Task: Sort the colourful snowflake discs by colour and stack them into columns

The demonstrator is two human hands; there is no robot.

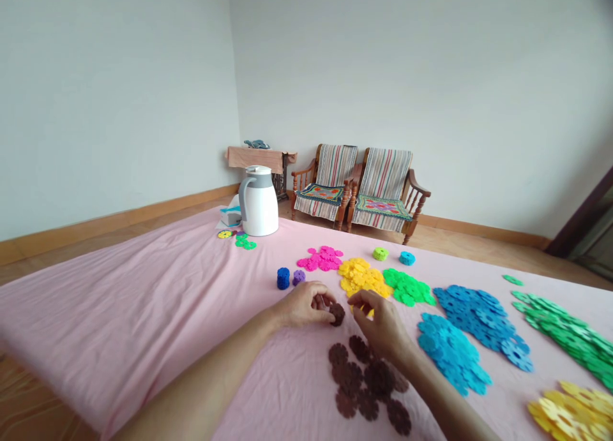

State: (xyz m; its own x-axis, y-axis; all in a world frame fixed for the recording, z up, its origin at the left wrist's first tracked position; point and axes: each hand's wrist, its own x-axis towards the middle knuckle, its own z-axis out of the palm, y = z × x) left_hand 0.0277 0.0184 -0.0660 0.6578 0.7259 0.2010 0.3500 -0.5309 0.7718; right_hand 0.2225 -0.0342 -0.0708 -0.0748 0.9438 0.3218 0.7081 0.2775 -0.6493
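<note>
My left hand (302, 304) keeps a narrow grip on one brown plastic snowflake disc (337, 314), held at the fingertips above the near half of the pink sheet (143, 313). My right hand (378, 321) is just beside it, half curled. One yellow disc (361, 311) shows under its fingers; I cannot tell whether that grip holds it.

Nearer the near edge lie about nine overlapping brown discs (351, 377). Toward the far edge are one magenta pile (320, 258), one yellow pile (363, 277), one green pile (407, 286), one blue stack (283, 278) and one purple stack (299, 277). Along the right edge are two blue piles (481, 323), one green row (565, 336) and one yellow pile (569, 412). One white jug (258, 201) stands at the far corner.
</note>
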